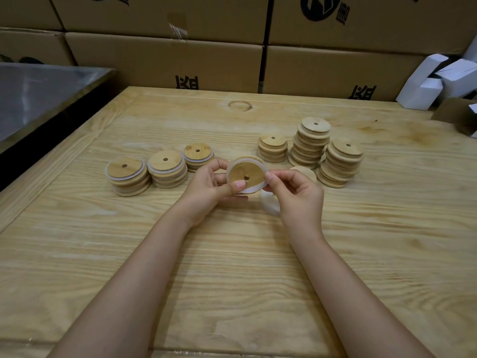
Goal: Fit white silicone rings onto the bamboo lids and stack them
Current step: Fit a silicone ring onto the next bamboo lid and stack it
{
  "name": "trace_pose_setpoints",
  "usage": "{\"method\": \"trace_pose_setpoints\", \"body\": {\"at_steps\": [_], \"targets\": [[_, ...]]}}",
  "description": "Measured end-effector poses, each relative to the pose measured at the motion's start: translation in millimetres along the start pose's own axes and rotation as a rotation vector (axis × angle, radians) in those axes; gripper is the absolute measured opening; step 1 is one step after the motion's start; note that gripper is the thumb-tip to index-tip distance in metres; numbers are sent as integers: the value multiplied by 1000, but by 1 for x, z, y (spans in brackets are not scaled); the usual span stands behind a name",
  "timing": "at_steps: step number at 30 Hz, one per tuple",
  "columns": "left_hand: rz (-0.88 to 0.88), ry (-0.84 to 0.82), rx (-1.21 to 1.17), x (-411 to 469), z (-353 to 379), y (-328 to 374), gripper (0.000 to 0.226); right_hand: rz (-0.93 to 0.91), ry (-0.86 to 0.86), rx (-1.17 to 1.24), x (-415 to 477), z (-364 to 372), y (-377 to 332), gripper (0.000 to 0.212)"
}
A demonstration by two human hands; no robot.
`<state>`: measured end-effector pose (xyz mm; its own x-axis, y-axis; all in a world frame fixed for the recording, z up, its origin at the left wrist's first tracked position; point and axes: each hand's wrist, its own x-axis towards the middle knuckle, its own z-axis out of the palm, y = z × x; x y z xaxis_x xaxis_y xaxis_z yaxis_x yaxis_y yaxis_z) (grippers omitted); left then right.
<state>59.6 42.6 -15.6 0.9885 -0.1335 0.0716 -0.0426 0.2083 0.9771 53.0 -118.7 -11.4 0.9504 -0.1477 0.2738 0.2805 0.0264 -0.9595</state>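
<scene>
While three ringed stacks (167, 169) sit finished at the left of the wooden table (77, 228), white bands showing round their top lids, the action is dead centre. Left hand (206, 182) first: fingers curled behind the bamboo lid (247, 174), thumb pressed on its near edge. It holds the lid tilted up off the table, face and centre hole toward the camera. Round that lid runs the silicone ring (249, 190), white and thin-looking, seated along most of the rim as far as I can tell. Across to the right hand (296, 192): thumb and forefinger pinch the ring at the lid's right edge, the other fingers loosely curled. Just under that hand, spare rings (269, 204) lie on the wood, partly hidden, and a loose lid (305, 171) peeks out behind the knuckles. Further right, three bare stacks (311, 143) wait, no white on them.

Handling, my read: the lid is light, stiff and smooth, best held by its back and near edge so the rest of the rim is left clear. The ring is soft and stretchy, likely clingy. Take it by the edge in a pinch and roll it round, because a section pulled too hard could pop off the opposite side.
</scene>
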Motion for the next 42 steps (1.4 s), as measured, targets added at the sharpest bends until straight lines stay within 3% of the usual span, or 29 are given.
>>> {"method": "trace_pose_setpoints", "body": {"at_steps": [7,15,19,24,33,35,42], "targets": [[93,-25,301,-2,5,-4,33,-99,-39,-85,-3,2,1,14],[116,38,234,0,5,-6,32,-252,-35,-280,-7,4,7,11],[87,24,166,0,7,-6,27,-161,-5,-210,-6,5,6,21],[53,27,30,-1,9,-5,26,-61,-2,-101,-3,4,4,8],[3,-21,-2,-3,6,-2,35,-15,-38,-41,0,3,3,9],[-4,-32,61,-3,5,-2,41,-49,-52,-92,-1,3,4,8],[80,2,201,-3,10,-4,30,-352,-87,-381,-8,6,5,5]]}}
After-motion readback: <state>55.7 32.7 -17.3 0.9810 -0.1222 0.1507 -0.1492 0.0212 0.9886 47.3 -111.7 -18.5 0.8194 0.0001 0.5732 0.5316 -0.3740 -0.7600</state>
